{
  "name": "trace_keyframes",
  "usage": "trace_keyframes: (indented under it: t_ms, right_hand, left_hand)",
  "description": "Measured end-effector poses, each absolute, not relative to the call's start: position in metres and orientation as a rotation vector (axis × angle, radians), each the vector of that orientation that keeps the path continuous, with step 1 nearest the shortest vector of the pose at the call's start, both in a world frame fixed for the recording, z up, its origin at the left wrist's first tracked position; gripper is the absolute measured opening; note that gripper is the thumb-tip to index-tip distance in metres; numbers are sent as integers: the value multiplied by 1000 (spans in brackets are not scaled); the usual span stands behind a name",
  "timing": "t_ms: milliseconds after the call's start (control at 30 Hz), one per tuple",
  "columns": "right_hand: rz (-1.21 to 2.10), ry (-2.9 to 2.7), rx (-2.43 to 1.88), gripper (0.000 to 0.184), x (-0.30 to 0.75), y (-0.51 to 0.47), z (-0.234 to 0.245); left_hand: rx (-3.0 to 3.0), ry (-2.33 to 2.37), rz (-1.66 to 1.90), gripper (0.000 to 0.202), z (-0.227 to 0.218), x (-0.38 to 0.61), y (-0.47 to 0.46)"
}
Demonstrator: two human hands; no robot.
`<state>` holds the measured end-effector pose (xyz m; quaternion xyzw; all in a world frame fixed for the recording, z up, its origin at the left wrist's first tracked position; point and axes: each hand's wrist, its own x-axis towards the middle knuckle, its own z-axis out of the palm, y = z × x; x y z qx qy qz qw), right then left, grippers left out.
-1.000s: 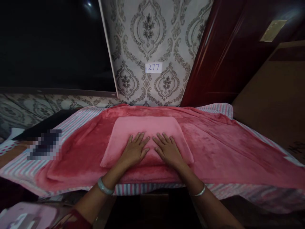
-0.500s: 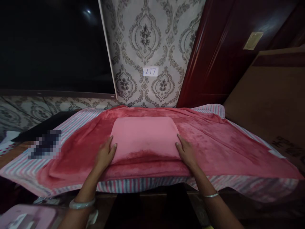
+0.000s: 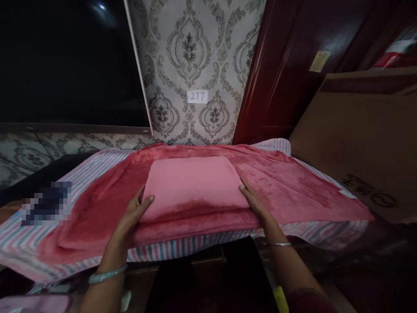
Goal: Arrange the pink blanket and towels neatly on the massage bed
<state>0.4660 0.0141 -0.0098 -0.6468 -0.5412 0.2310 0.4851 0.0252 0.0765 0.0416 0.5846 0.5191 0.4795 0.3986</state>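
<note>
A folded pink towel [image 3: 192,182] lies on a spread red fleece blanket [image 3: 293,191]. My left hand [image 3: 132,213] grips the towel's left edge, thumb on top and fingers tucked at its side. On the right edge my right hand [image 3: 253,201] holds on the same way, its thumb resting near the corner. Both wrists wear bangles. The fingertips under the towel are hidden.
Under the blanket a striped cloth [image 3: 195,245] covers the table and hangs over its front edge. A blurred dark object [image 3: 45,203] sits at the left. Behind are a dark screen [image 3: 65,65], patterned wallpaper with a "277" label [image 3: 197,96], a red door [image 3: 286,65] and a cardboard box [image 3: 361,139].
My hands left the top of the towel, where they lay flat, and went to its left and right edges. The view has shifted a little to the right.
</note>
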Motion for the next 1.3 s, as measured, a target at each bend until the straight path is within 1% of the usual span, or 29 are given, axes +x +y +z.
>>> trace_keyframes:
  t_ms: [67,167,233,533,667,800,967,1167,1300]
  right_hand:
    - [547,-1317,-1564,81,463,13,-9]
    - [441,-1306,-1521,84,455,13,-10]
    - [392,-1307,-1482,82,452,14,-11]
    - [406,-1282,-1415,77,452,22,-19]
    - [408,-1254,-1407,78,452,26,-23]
    - [397,-1269,-1402,74,452,27,-24]
    - [370,-1291,-1434,72,451,25,-21]
    - [372,-1286,-1463,72,449,22,-16]
    - [375,-1265,-1501,75,448,21,-14]
  left_hand:
    - [1503,1246,1209,86,42,28,74]
    - [1428,1279,1209,90,42,31,71]
    - [1374,1291,1229,92,43,31,68]
    - [1335,1307,1256,83,46,31,61]
    - [1365,1285,1253,82,50,31,57]
    - [1365,1305,1269,78,50,30,57]
    - [1396,1345,1265,78,47,28,60]
    - [1411,1353,1276,74,45,27,60]
    - [1416,1370,1272,76,42,25,64]
